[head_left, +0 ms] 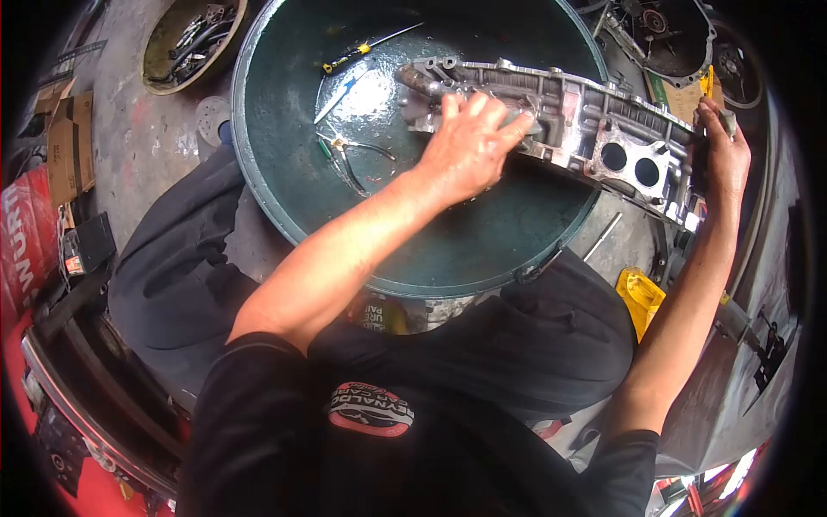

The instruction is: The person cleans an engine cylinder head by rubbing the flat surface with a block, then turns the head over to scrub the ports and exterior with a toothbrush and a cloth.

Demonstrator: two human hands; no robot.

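Observation:
A long metal engine casting (568, 121) lies tilted over the right side of a round dark green tub (413, 267). My left hand (474, 142) is on its left part, fingers curled over a grey piece that is too hidden to name. At the casting's right end, my right hand (726, 146) is wrapped round the edge, its fingers partly hidden. Inside the tub, left of the casting, are a yellow and black screwdriver (349, 59), a white and blue tool (342, 95) and pliers (345, 151) with open handles.
A bowl of metal parts (194, 43) stands at the upper left. Another large housing (659, 34) is at the upper right. A yellow object (639, 302) and a metal rod (602, 237) lie right of the tub. Cardboard (71, 151) stands at the left.

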